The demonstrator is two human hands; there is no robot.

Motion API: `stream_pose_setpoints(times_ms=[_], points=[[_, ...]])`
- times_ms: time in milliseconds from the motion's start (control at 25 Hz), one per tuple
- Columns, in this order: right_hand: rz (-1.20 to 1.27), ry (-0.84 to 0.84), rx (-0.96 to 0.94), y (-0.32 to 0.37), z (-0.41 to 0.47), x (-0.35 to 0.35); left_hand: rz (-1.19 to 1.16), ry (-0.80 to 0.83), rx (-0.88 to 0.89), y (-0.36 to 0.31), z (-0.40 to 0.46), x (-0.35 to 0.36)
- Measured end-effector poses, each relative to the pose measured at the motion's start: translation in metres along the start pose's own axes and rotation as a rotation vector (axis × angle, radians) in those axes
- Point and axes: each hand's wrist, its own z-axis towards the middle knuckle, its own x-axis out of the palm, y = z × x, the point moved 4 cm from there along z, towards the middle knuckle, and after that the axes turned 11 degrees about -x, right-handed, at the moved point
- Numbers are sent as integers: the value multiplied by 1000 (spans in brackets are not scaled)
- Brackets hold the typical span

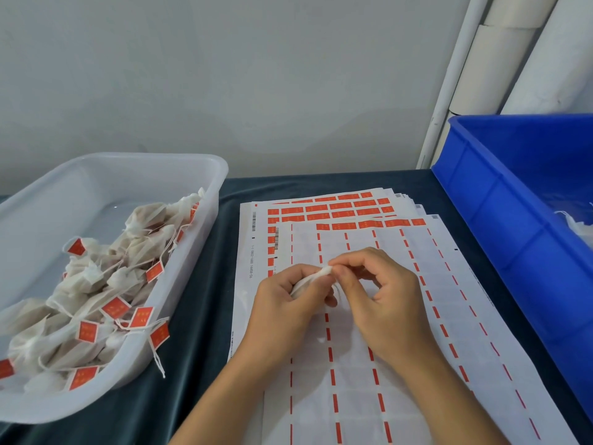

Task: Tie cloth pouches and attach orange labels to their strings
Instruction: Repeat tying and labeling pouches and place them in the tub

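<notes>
Over the label sheet [369,364], left hand [282,303] grips pouch [316,276]; right hand [382,293] pinches its top.

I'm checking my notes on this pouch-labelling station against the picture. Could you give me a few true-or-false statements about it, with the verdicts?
1. Both hands hold one cloth pouch over the label sheets. True.
2. The finished, labelled pouches lie in the blue bin. False: they lie in the translucent white tub, at the left.
3. The top label sheet has most of its orange labels peeled off. True.
4. The blue bin stands at the person's left. False: it stands at the right.
5. The left hand lies flat on the table. False: its fingers curl round the pouch, and the right hand pinches the pouch's top.
</notes>
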Motion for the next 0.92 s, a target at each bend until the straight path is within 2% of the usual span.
stream_pose_setpoints(times_ms=[240, 440, 920], points=[[3, -30, -59, 5, 0, -1, -32, 65, -13, -2, -1, -2], [-109, -19, -185, 9, -1, -2, -16, 34, -53, 1, 0, -1], [-147, 29, -271, 10, -3, 2, -3, -6, -64, 5, 4, -2]])
